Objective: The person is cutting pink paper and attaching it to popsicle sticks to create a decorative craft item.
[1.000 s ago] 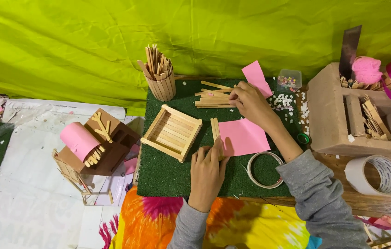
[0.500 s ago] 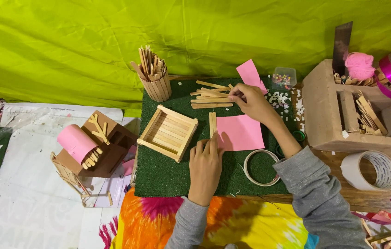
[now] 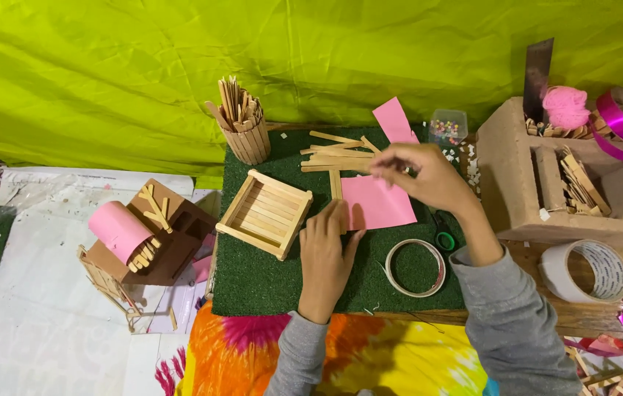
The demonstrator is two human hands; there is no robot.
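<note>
left hand [image 3: 326, 253]: my palm lies flat on green mat [image 3: 267, 279], fingers spread, holding nothing, fingertips touching pink paper [image 3: 377, 202]
right hand [image 3: 425, 176]: fingers pinched over loose sticks [image 3: 333, 154], just behind pink paper; cannot tell if one is gripped
stick tray [image 3: 266, 213]: left of pink paper
tape ring [image 3: 414, 268]: in front of pink paper

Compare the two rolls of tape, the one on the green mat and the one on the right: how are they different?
The thin tape ring lies on the green mat, near the right hand; the wide tape roll lies off it, on the wooden table. The ring is almost used up; the roll is thick and taller. Both are whitish and lie flat.
</note>
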